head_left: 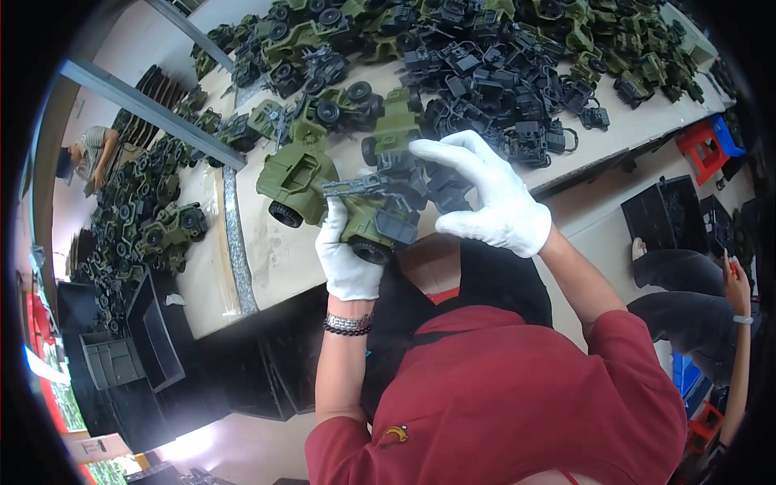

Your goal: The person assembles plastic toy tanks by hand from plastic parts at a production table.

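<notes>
My left hand (350, 257), in a white glove, is closed around a green toy military vehicle (297, 176) and lifts it above the table's near edge. The vehicle has black wheels, and a dark grey toy gun piece (368, 187) lies across it. My right hand (493, 194), also gloved in white, is just right of the vehicle with thumb and fingers spread apart. A blurred dark grey plastic part (449, 190) shows between them; whether they touch it is unclear. Another green toy vehicle (396, 121) stands just beyond.
A heap of dark grey plastic parts (493, 81) covers the table's middle, with green toy vehicles (598, 40) piled behind. More vehicles (149, 214) lie left, past a metal post (153, 113). Black bins (153, 331) stand lower left. Co-workers sit right (687, 299) and far left (97, 153).
</notes>
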Motion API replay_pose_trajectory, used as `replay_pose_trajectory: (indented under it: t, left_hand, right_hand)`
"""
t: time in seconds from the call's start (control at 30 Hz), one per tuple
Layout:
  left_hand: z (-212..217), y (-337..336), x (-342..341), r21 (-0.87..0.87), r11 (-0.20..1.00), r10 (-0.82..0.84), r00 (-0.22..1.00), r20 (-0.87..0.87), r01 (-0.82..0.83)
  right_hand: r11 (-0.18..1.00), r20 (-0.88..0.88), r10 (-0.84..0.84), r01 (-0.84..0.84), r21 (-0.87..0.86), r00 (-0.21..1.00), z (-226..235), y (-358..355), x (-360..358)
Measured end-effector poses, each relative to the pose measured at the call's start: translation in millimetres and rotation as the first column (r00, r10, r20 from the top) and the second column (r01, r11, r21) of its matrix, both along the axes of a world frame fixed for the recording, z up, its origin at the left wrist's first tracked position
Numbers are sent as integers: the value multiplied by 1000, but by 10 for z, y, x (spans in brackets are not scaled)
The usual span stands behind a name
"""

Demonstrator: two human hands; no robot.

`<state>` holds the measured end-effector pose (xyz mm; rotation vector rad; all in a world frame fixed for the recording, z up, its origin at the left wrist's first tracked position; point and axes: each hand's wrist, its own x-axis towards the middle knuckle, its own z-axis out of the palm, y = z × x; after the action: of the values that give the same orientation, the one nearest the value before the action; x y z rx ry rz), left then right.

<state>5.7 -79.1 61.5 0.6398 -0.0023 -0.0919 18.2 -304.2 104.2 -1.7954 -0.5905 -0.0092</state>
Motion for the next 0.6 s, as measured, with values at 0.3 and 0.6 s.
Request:
replay_pose_trajectory:
  t: [0.3,0.6]
  left_hand:
    - [-387,250,-94,-33,981,-196,969,-149,194]
    - [147,-126,-497,139,790,-480,744,-465,597]
  right_hand:
    - [985,229,-156,135,105,961,38,-105,219]
    - [956,292,253,-284,69,923,-52,81,448]
